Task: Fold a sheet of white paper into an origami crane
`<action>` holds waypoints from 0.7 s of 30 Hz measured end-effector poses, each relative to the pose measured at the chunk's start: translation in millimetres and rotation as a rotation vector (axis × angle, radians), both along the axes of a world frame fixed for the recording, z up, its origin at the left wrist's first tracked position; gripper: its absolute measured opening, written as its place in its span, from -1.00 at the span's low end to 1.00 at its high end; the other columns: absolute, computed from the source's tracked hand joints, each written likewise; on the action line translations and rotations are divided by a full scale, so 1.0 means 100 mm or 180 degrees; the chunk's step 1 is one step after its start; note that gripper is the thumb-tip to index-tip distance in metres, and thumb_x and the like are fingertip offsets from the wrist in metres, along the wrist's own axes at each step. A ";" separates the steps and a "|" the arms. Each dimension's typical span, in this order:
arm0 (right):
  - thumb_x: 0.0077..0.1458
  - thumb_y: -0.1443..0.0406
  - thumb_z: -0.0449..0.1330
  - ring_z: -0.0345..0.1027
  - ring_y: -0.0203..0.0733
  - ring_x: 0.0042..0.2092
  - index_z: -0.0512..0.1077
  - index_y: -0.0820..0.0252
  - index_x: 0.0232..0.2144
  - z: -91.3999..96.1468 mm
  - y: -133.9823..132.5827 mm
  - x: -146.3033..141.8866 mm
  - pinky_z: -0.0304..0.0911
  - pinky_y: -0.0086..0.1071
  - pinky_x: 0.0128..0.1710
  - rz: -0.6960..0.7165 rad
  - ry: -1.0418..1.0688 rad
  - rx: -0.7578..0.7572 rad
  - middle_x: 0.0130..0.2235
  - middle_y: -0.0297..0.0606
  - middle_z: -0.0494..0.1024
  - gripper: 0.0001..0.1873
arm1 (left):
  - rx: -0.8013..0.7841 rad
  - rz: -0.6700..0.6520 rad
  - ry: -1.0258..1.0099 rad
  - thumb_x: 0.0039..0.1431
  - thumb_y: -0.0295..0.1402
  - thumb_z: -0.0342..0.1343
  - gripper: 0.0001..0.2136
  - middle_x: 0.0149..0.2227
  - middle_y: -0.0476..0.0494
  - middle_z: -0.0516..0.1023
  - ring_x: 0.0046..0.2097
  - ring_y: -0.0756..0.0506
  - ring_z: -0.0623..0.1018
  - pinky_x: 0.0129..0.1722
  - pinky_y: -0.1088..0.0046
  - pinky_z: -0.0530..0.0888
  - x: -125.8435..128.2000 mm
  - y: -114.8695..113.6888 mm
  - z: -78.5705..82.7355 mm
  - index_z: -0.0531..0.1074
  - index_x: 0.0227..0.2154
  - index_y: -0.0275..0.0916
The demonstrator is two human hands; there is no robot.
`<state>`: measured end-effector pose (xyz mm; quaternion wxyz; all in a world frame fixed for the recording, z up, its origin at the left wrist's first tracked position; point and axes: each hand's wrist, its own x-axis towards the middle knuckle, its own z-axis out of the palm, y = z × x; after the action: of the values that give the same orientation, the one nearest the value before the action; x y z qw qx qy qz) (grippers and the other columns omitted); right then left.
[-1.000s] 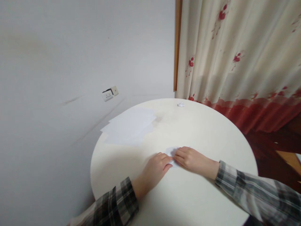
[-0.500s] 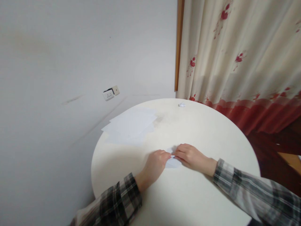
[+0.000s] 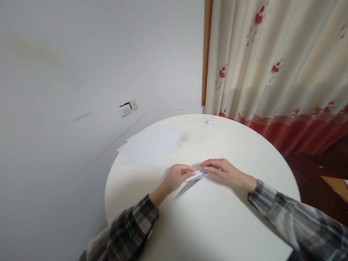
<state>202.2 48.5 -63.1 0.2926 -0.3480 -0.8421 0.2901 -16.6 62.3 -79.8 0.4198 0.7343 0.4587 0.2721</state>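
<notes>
Just in front of the pile of white sheets (image 3: 152, 145), on the near side, the small folded paper (image 3: 196, 174) hangs a little above the round counter (image 3: 244, 152) (its shadow lies under it). The left hand (image 3: 178, 174) pinches one end and the right hand (image 3: 224, 168) pinches the other, with the fingers closed on it. I think a hard pull could tear it, or a loose pinch could let the folds pop open.
</notes>
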 end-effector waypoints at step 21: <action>-0.07 0.36 0.16 0.27 -0.32 -0.43 0.33 0.21 -0.38 -0.29 0.00 -0.18 0.12 -0.49 -0.48 -0.0367 -0.0312 -0.0816 -0.44 -0.35 0.43 -0.88 | -0.0210 -0.1068 0.0154 0.00 -0.31 0.06 -0.80 -0.36 -0.14 0.57 -0.32 -0.06 0.52 -0.36 0.53 0.38 -0.06 0.20 -0.14 0.49 -0.38 -0.33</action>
<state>184.6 48.6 -92.6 0.2205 -0.4440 -0.7900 0.3607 -22.7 82.4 -93.4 0.4721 0.7928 0.3484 0.1652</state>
